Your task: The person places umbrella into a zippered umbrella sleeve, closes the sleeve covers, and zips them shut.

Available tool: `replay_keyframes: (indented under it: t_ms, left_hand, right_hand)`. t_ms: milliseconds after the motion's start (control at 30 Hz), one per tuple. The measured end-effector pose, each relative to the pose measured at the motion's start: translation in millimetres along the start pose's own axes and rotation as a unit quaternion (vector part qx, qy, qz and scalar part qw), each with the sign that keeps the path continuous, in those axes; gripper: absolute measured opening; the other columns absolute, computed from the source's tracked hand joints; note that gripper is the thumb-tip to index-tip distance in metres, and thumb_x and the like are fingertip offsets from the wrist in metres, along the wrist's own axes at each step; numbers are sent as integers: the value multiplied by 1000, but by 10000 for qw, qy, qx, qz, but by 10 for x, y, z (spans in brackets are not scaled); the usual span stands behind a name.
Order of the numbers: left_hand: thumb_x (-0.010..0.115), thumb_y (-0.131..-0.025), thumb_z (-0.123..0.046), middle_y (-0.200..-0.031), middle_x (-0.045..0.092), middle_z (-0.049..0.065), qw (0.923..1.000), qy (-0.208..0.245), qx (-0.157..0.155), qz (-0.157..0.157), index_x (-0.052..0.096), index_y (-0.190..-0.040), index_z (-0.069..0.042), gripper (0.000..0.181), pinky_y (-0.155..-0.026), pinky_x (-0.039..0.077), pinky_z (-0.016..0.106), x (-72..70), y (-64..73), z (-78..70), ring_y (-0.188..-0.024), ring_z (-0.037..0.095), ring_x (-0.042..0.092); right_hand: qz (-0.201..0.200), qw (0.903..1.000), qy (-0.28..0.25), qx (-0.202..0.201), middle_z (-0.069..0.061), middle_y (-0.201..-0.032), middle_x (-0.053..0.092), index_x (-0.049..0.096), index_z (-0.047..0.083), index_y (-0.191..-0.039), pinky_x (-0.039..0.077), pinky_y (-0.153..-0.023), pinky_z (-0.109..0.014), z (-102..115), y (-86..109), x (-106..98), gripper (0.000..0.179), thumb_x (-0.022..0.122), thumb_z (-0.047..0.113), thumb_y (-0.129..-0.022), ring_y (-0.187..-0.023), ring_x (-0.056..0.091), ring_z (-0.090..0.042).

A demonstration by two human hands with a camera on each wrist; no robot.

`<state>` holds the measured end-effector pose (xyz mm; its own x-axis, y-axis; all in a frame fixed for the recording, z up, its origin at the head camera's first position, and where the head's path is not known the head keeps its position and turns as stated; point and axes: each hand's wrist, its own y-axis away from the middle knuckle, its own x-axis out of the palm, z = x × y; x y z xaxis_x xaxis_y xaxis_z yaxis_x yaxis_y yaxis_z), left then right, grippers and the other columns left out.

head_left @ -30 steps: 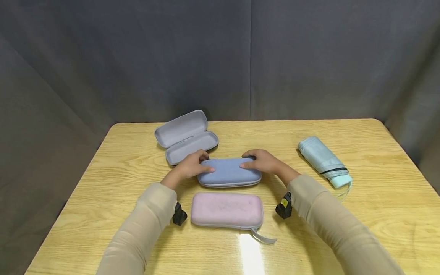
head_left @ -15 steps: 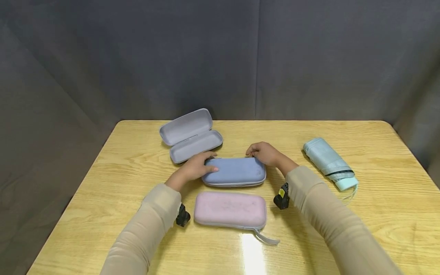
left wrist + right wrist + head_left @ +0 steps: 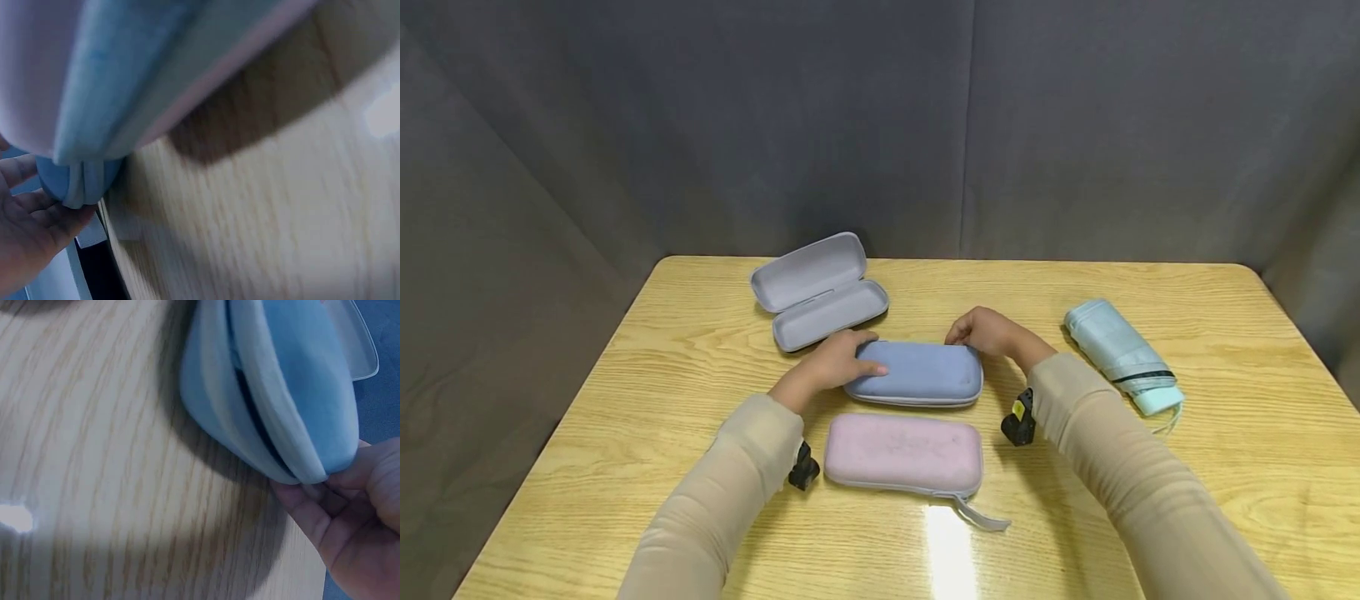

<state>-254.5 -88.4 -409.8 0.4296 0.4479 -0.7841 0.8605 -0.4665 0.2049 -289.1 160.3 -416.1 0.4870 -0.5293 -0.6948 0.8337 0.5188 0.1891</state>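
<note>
A blue zip-up case (image 3: pixel 917 372) lies across the middle of the table. My left hand (image 3: pixel 829 363) holds its left end, thumb on top and fingers behind. At the back right corner, my right hand (image 3: pixel 988 332) has bent fingers close against the case. In the right wrist view, thumb and fingers pinch a small pale tab (image 3: pixel 314 490) at the corner, and a dark gap shows along the zip (image 3: pixel 259 422). Nearer to me lies a pink zip-up case (image 3: pixel 904 454) with a grey strap, which fills much of the left wrist view.
Behind my left hand stands an open grey glasses case (image 3: pixel 831 317), its lid leaning back. A folded light-blue umbrella (image 3: pixel 1116 346) lies to the right. The wooden table (image 3: pixel 625 417) ends at a dark curtain (image 3: pixel 850 125).
My right hand has lifted its thumb off the blue case's top and shifted to the back right corner. My left hand keeps its hold. The head view has shifted slightly.
</note>
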Motion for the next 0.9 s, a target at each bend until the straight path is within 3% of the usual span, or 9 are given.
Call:
replay_keyframes:
  t_ms: [200, 533, 667, 900]
  left_hand:
    - [62, -78, -32, -129, 40, 12, 10000, 29, 16, -38, 39, -128, -2, 63, -96, 26, 34, 14, -9, -1, -120, 25, 32]
    - [60, -81, -30, -130, 38, 13, 9995, -213, 203, 130, 37, -129, -1, 61, -97, 25, 35, 1, 7, -2, -121, 25, 30]
    - [60, -80, -31, -130, 39, 13, 9995, -231, 152, 128, 37, -130, -2, 61, -97, 25, 35, -11, 5, -6, -120, 26, 32]
    - [60, -80, -33, -128, 40, 14, 9996, -263, 36, 53, 38, -129, -3, 62, -96, 27, 36, 0, 3, -10, -119, 27, 34]
  right_hand:
    - [160, 9998, 145, 9, -10, -81, 64, 66, -4, -82, 42, -66, -25, -19, 18, -7, 21, 47, -12, -78, -75, 53, -15]
    - [-172, 9986, 499, 28, -7, -79, 63, 66, -1, -81, 43, -62, -26, -70, 79, 46, 14, 52, -3, -82, -68, 52, -13]
    - [-350, 9963, 784, -18, -5, -72, 62, 66, 1, -77, 44, -58, -26, -73, 151, 42, 15, 53, -4, -81, -64, 53, -14]
    - [-490, 9954, 824, 33, -4, -69, 61, 64, 0, -75, 42, -53, -24, -108, 284, 22, 12, 54, -5, -80, -60, 51, -12]
